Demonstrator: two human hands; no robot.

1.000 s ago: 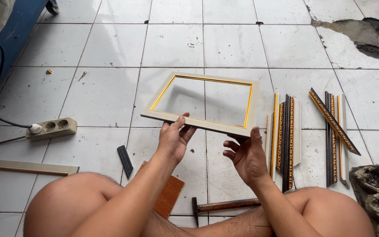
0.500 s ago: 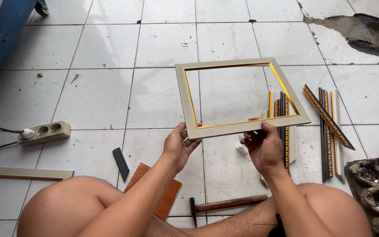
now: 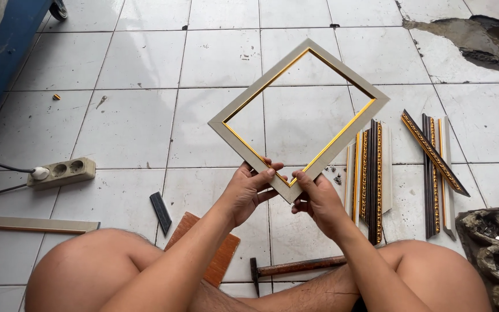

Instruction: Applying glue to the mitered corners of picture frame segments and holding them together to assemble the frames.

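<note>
A square beige picture frame (image 3: 244,101) with a gold inner edge is held up above the tiled floor, turned like a diamond. Both hands pinch its lowest corner. My left hand (image 3: 248,192) grips the left side of that corner, thumb on top. My right hand (image 3: 317,199) grips the right side of the same corner. The frame is empty, and the white tiles show through it.
Several ornate moulding strips (image 3: 371,173) and more (image 3: 434,167) lie on the floor at right. A hammer (image 3: 295,267) and a brown board (image 3: 220,260) lie between my knees. A power strip (image 3: 62,172), a small black piece (image 3: 160,211) and another frame (image 3: 30,225) lie at left.
The frame was lifted off the floor and rotated in my hands, from lying flat to a diamond position held by one corner.
</note>
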